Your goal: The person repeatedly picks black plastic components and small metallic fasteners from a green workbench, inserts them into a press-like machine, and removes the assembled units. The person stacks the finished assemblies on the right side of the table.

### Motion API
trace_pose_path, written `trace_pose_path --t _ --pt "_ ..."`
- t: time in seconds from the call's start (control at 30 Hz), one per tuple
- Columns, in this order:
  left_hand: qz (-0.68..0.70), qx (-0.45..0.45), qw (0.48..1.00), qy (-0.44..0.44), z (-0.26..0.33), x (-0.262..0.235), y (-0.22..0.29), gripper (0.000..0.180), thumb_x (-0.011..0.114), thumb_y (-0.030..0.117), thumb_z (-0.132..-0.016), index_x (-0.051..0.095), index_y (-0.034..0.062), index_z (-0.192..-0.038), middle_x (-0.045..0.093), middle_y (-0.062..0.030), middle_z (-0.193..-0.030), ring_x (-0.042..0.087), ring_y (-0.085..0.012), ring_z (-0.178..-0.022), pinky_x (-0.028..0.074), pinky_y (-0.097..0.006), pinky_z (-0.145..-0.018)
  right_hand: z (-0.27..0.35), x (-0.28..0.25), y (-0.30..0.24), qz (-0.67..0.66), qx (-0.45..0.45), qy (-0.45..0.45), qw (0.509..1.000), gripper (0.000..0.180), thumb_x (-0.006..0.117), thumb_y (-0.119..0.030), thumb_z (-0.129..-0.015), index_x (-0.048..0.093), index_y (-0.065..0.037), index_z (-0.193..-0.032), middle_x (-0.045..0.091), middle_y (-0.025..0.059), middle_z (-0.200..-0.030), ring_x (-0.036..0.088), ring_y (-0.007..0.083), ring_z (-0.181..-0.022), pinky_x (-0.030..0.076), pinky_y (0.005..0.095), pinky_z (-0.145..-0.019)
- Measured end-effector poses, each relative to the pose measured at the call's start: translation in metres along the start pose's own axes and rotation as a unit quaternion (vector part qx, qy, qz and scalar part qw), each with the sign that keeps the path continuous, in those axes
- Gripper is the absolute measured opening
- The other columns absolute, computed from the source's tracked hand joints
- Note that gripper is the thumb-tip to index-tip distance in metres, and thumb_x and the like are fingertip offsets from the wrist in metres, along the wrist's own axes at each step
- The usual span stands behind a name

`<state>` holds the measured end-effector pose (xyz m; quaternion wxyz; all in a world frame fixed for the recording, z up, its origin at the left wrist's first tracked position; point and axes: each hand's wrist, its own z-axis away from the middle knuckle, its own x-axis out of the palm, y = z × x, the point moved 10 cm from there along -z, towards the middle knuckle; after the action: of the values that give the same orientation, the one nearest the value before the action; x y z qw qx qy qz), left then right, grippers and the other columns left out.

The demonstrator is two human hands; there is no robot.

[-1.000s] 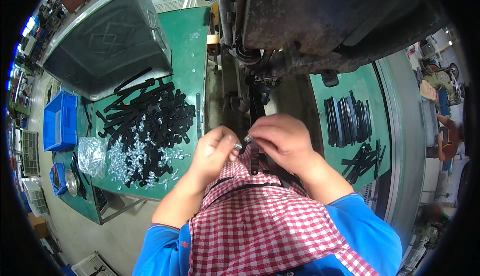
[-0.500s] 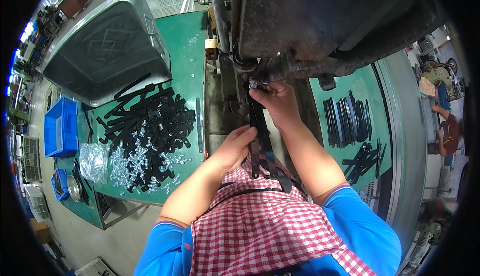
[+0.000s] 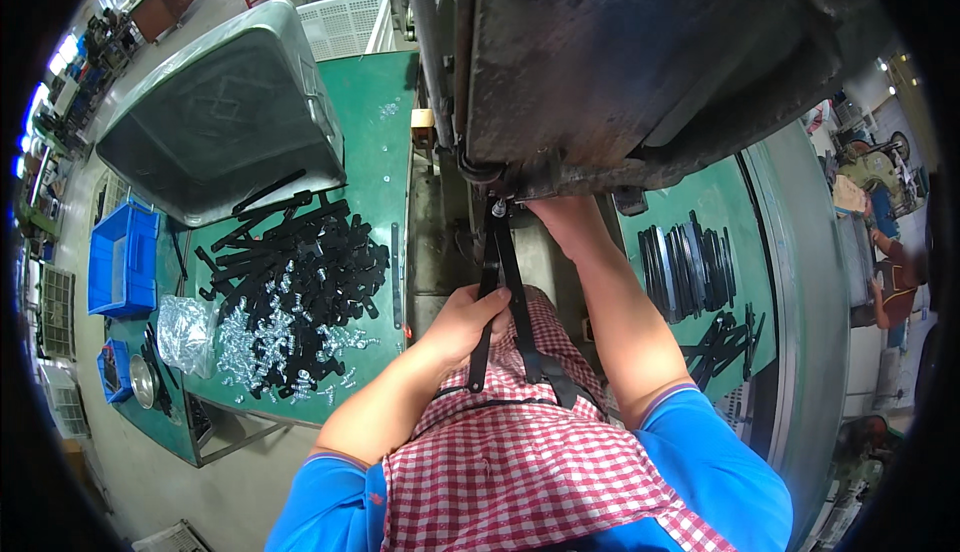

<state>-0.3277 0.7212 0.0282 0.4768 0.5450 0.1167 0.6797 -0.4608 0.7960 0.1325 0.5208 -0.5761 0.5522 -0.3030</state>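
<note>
My left hand (image 3: pixel 464 322) is closed on a black flat metal bar (image 3: pixel 481 352) below the machine head. A second black bar (image 3: pixel 520 317) lies beside it, and the two spread apart in a narrow V toward my apron. At their upper ends sits a small silver fastener (image 3: pixel 499 209), right under the dark machine head (image 3: pixel 600 72). My right hand (image 3: pixel 562 220) reaches up to the right of that fastener. The machine hides its fingers, so what they touch does not show.
On the left green table (image 3: pixel 365 102), black bars (image 3: pixel 330 252) and silver fasteners (image 3: pixel 262 337) lie heaped before a tipped grey bin (image 3: pixel 220 112). Blue bins (image 3: pixel 122 257) stand farther left. Bars lie in a row (image 3: pixel 690 267) on the right table. Another person (image 3: pixel 900 282) is far right.
The two bars have spread apart at their lower ends. My left hand has moved down and closed on one bar. My right fingers have gone out of sight behind the machine head.
</note>
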Motion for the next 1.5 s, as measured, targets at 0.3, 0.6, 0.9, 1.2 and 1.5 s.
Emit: trace_pose_path --t 0.3,0.6,0.9,1.2,1.5 --pt "-0.013 0.004 1.000 -0.022 0.011 0.013 0.009 0.036 0.046 0.024 -0.094 0.056 -0.0079 -0.107 0.040 0.0056 -0.055 0.032 -0.0044 -0.047 0.025 -0.021 -0.045 -0.004 0.008 0.030 0.158 0.020 -0.062 0.985 0.029 0.063 -0.020 -0.082 0.056 -0.002 -0.104 0.059 0.0104 -0.102 0.055 0.0213 -0.096 0.043 0.0336 -0.083" --pt "0.016 0.008 0.999 -0.031 0.006 0.020 0.006 0.034 0.044 0.022 -0.095 0.051 -0.0077 -0.110 0.044 0.0003 -0.060 0.040 -0.0096 -0.052 0.035 -0.022 -0.050 0.039 -0.012 0.069 -0.045 0.148 -0.046 0.987 0.031 0.053 -0.032 -0.090 0.054 -0.003 -0.101 0.062 0.0048 -0.081 0.060 0.0142 -0.069 0.047 0.0294 -0.061" --pt "-0.599 0.231 0.761 -0.092 -0.022 0.090 -0.009 0.049 0.052 0.032 -0.086 0.046 -0.0011 -0.122 0.048 -0.0196 -0.102 0.044 -0.0352 -0.099 0.035 -0.041 -0.090 0.227 -0.088 0.104 -0.230 0.342 0.089 0.907 0.026 0.049 -0.024 -0.093 0.058 -0.002 -0.102 0.050 -0.0023 -0.068 0.045 0.0054 -0.059 0.037 0.0207 -0.050" --pt "-0.594 0.127 0.784 -0.130 -0.036 0.103 -0.061 0.039 0.053 0.024 -0.084 0.053 0.0008 -0.116 0.053 -0.0178 -0.092 0.051 -0.0326 -0.091 0.040 -0.038 -0.082 0.422 -0.351 0.183 0.363 0.416 0.386 0.739 0.048 0.058 -0.022 -0.082 0.048 0.002 -0.122 0.050 0.0212 -0.118 0.046 0.0335 -0.113 0.036 0.0415 -0.097" --pt "-0.605 0.126 0.786 0.034 0.007 0.064 -0.038 0.041 0.056 0.026 -0.083 0.055 0.0010 -0.115 0.056 -0.0178 -0.092 0.054 -0.0355 -0.092 0.042 -0.041 -0.083 0.204 -0.300 0.256 0.555 0.303 0.068 0.772 0.078 0.070 -0.044 -0.072 0.039 -0.001 -0.129 0.040 0.0190 -0.132 0.040 0.0373 -0.119 0.039 0.0429 -0.096"
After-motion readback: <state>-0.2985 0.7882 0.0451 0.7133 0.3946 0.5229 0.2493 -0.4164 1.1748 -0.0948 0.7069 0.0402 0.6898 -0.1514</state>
